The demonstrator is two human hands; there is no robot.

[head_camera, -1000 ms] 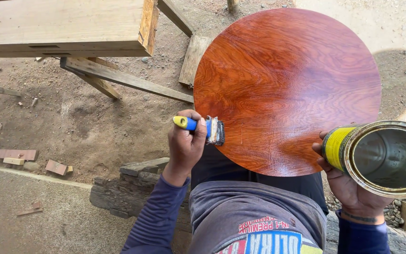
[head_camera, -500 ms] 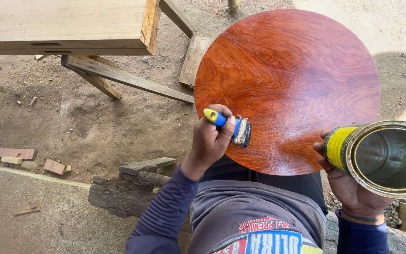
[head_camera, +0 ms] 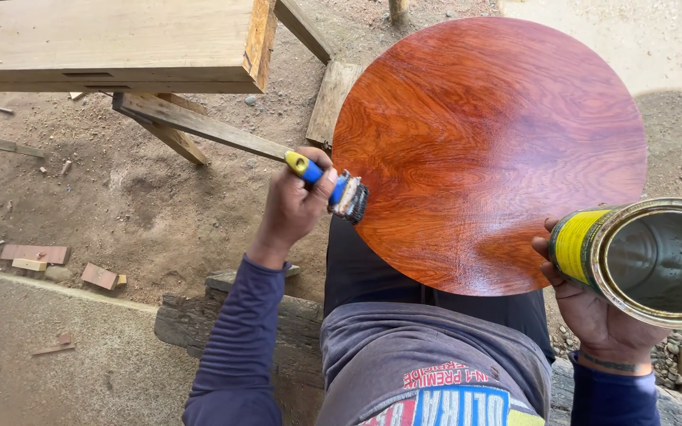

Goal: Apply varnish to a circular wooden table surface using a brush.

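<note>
The round wooden top (head_camera: 489, 150) in front of you gleams wet, deep red-orange with swirling grain, resting over your lap. Your left hand (head_camera: 294, 209) is clenched around the blue-and-yellow brush (head_camera: 331, 189), bristles touching the disc's left edge. Since half a second ago the brush has slid left, off the surface toward the rim. Your right hand (head_camera: 601, 315) cups the open can (head_camera: 647, 259) at the near right.

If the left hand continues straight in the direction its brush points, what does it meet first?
The left hand holds a brush whose bristles already sit at the edge of the round wooden board; going on, it would probably sweep across that glossy surface.
</note>
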